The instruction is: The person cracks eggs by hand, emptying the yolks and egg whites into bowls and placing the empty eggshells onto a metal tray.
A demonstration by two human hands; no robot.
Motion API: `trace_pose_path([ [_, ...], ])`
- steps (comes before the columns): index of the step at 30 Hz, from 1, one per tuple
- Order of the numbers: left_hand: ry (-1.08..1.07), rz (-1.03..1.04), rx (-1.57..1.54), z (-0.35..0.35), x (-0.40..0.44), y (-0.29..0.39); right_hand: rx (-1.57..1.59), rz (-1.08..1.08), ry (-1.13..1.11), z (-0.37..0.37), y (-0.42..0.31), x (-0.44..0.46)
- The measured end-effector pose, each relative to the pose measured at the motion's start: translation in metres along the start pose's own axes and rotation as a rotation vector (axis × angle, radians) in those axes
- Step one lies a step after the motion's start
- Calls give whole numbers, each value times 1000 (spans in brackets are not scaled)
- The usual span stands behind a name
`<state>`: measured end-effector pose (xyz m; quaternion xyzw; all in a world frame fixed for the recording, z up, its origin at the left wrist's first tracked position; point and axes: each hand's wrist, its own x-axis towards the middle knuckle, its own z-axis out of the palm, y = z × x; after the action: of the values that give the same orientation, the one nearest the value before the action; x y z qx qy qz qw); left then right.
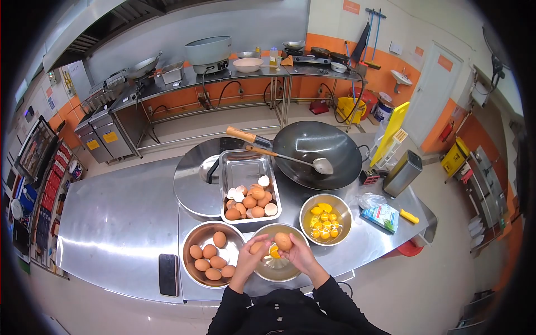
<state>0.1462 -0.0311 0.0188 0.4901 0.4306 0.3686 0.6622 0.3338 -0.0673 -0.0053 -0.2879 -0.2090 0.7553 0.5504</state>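
Observation:
Both my hands are over the middle steel bowl point(277, 274). My left hand point(249, 263) is closed round a brown eggshell point(256, 247). My right hand point(301, 257) holds another rounded brown eggshell point(283, 241) in its fingers; whether its underside is broken is hidden. Between the hands an orange yolk point(274, 251) shows in or just above the bowl. On the left, a steel bowl point(191, 272) holds several whole brown eggs point(209, 251). To the right, a steel bowl point(305, 226) contains several yolks in egg white point(324, 220). Behind, a rectangular steel tray point(240, 158) holds broken eggshells point(254, 198).
A large wok point(312, 142) with a ladle point(322, 165) stands behind the bowls, beside a round lid point(192, 178). A phone point(168, 274) lies at the front left. A blue packet point(381, 216), a yellow-handled tool point(409, 216) and a steel container point(403, 173) are on the right.

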Motion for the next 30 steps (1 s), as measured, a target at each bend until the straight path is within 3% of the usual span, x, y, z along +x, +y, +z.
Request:
trace_pose_path([
  [4, -38, 61, 163, 1, 4, -5, -65, 56, -31, 0, -1, -2],
  [10, -48, 47, 212, -4, 5, -11, -562, 100, 103, 18, -12, -11],
  [13, -29, 63, 321, -7, 4, -9, -717, -77, 115, 12, -11, -10],
  [19, -24, 209, 496, -6, 1, -5, -855, -106, 111, 6, -10, -10],
  [22, 18, 216, 689, -3, -2, 2, -1039, -137, 179, 15, -10, -15],
  [30, 111, 321, 839, 7, -4, 0, -1180, -301, 315, 20, 3, -12],
])
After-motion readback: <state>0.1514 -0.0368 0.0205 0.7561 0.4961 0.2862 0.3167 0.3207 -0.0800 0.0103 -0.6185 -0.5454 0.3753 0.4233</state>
